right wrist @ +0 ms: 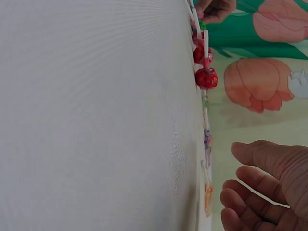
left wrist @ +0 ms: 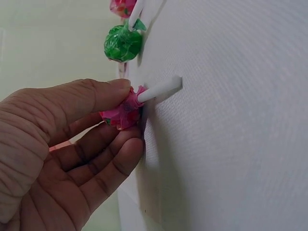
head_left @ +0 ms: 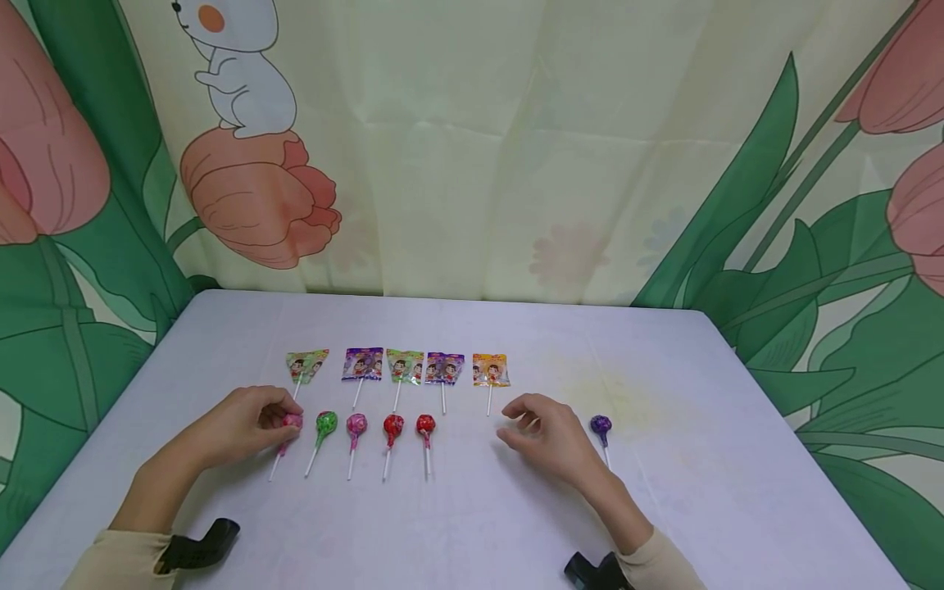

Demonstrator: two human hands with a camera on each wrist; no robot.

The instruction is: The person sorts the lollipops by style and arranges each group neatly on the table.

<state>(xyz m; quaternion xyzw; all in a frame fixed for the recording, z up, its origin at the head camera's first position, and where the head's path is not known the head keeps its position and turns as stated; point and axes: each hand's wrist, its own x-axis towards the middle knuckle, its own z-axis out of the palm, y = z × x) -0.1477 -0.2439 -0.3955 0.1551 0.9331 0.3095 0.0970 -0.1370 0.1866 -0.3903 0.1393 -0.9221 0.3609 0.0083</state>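
At the left end of the front row, my left hand (head_left: 247, 422) pinches a pink lollipop (left wrist: 120, 115) by its wrapped head, thumb on one side and fingers on the other; its white stick points toward me. A green lollipop (head_left: 326, 424) lies just right of it, followed by another pink lollipop (head_left: 356, 424) and two red lollipops, one (head_left: 393, 427) beside the other (head_left: 425, 424). My right hand (head_left: 549, 434) holds nothing, its fingers loosely bent with a gap from the thumb. It is between the orange flat-packed lollipop (head_left: 490, 370) and a purple lollipop (head_left: 601, 426).
Behind the front row is a row of flat-packed lollipops: a green one (head_left: 306, 365), a purple one (head_left: 362, 364), another green (head_left: 405, 366) and another purple (head_left: 445, 368). They lie on a white-covered table (head_left: 472, 533). A printed curtain (head_left: 457, 180) hangs behind its far edge.
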